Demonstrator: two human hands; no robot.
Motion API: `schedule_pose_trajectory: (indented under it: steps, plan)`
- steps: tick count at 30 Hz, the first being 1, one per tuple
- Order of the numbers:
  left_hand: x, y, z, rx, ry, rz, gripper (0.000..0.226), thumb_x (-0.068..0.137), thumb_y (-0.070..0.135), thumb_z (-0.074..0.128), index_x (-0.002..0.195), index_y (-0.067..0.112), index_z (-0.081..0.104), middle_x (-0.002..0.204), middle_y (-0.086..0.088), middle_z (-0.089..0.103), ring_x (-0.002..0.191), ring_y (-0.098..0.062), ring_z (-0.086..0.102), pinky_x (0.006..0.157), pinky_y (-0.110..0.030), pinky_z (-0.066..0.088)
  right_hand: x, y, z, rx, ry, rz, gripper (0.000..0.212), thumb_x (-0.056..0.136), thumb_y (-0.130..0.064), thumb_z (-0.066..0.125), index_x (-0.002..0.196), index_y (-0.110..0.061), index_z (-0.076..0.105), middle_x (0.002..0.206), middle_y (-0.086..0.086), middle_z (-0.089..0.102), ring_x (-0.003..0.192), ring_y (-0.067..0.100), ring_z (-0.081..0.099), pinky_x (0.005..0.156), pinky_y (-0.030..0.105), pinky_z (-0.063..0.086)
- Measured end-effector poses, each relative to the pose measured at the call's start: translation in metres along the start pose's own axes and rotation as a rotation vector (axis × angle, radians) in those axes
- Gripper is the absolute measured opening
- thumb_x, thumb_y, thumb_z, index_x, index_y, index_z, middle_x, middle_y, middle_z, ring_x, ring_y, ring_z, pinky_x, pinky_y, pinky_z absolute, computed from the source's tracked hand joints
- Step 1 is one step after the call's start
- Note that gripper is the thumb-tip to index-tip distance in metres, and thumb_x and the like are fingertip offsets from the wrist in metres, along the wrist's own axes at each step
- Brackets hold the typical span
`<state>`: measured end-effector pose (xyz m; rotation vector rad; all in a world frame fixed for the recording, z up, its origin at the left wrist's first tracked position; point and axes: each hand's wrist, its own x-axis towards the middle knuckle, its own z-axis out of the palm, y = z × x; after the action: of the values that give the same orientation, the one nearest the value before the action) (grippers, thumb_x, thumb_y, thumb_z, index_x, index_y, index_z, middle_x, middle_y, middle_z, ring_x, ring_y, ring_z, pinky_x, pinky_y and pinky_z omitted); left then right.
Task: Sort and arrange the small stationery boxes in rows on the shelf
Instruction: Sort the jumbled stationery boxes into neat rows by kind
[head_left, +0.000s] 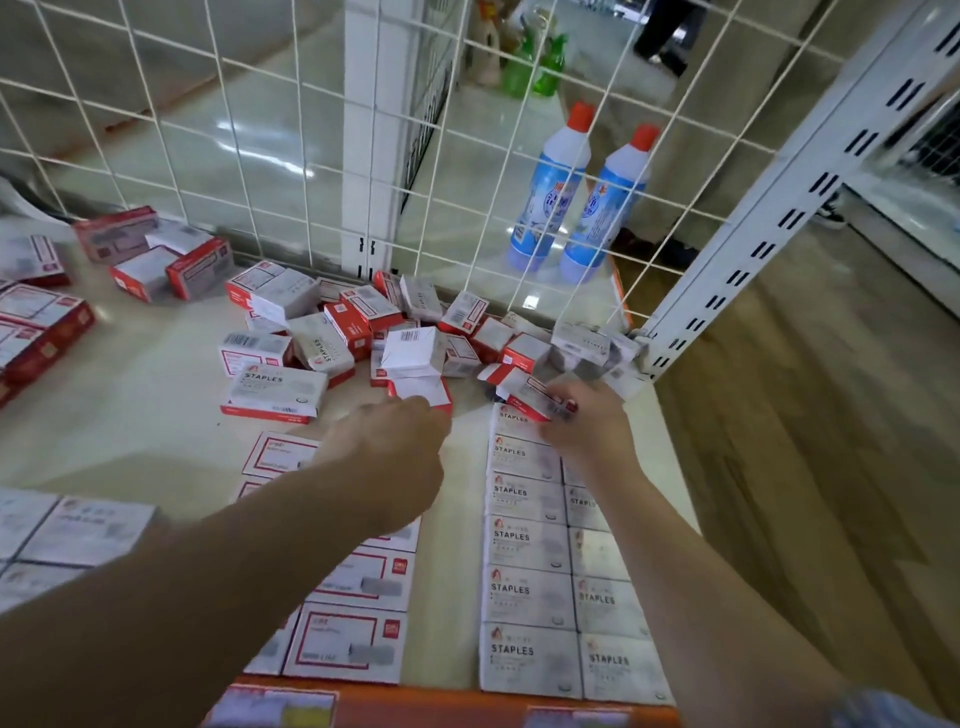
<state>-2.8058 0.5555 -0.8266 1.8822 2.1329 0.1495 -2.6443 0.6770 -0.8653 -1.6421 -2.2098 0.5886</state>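
From the head view, both bare forearms reach out over the pale cream shelf (130, 415). The left hand (387, 447) sits at the near edge of the loose heap of small red-and-white cardboard stationery boxes (363, 332), fingertips curled down onto a red-edged white box (423, 392); whether it truly pinches that box, I cannot tell. The right hand (584, 421) pinches a tilted red-and-white box (530, 397) right at the far end of the tidy double row of white boxes printed STAPLES (524, 545), which runs toward the camera along the right side of the shelf. Between the arms lies a second row of white boxes with red frames (358, 613), flat and face up, partly hidden by the left forearm. More red boxes (36, 322) sit stacked far left. Behind the heap stands a white wire grid panel (260, 130), and through it two blue-and-white bottles with red caps (576, 192) stand side by side. A white slotted metal upright (779, 208) rises at the shelf's right corner.
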Motion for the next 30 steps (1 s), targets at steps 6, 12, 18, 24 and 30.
schedule_pose_trajectory:
  steps: [6,12,18,24,30]
  plan:
    - [0.008,0.001,0.012,-0.093,0.013,0.038,0.031,0.093,0.019,0.041,0.122,0.024,0.049,0.120,0.005,0.051,0.111,-0.015,0.047,0.091,-0.029,0.041,0.000,0.003,-0.002,-0.081,0.022,-0.057,0.028,0.081,-0.012,0.066,0.109,-0.018,0.064,0.101,-0.005,0.051,0.089,0.011,0.045,0.074,0.021,0.035]
    - [0.016,0.005,0.019,-0.185,0.020,0.024,0.034,0.095,0.019,0.040,0.127,0.026,0.047,0.125,0.006,0.050,0.115,-0.014,0.045,0.096,-0.028,0.040,-0.002,0.005,-0.007,-0.226,0.004,-0.124,0.028,0.085,-0.025,0.063,0.113,-0.022,0.064,0.101,-0.007,0.055,0.091,0.012,0.048,0.066,0.018,0.033]
    - [0.019,0.009,0.026,-0.190,0.037,0.064,0.033,0.095,0.020,0.038,0.127,0.028,0.046,0.125,0.007,0.050,0.116,-0.015,0.044,0.096,-0.031,0.040,0.003,0.001,-0.008,-0.273,-0.047,-0.132,0.036,0.085,-0.029,0.061,0.120,-0.021,0.057,0.115,-0.005,0.052,0.101,0.011,0.046,0.079,0.023,0.036]
    - [0.025,0.008,0.026,-0.141,0.036,0.114,0.032,0.095,0.020,0.038,0.126,0.022,0.047,0.123,0.003,0.050,0.113,-0.016,0.045,0.095,-0.030,0.041,0.006,-0.013,0.007,-0.239,-0.003,-0.125,0.042,0.086,-0.040,0.060,0.123,-0.022,0.054,0.122,-0.003,0.049,0.114,0.018,0.045,0.096,0.033,0.040]
    - [0.033,0.008,0.023,-0.102,0.036,0.140,0.032,0.094,0.020,0.041,0.126,0.021,0.046,0.124,0.001,0.049,0.112,-0.018,0.044,0.095,-0.031,0.041,0.013,-0.018,0.012,-0.218,0.013,-0.113,0.039,0.084,-0.034,0.063,0.120,-0.021,0.057,0.122,0.000,0.052,0.115,0.020,0.045,0.095,0.031,0.037]
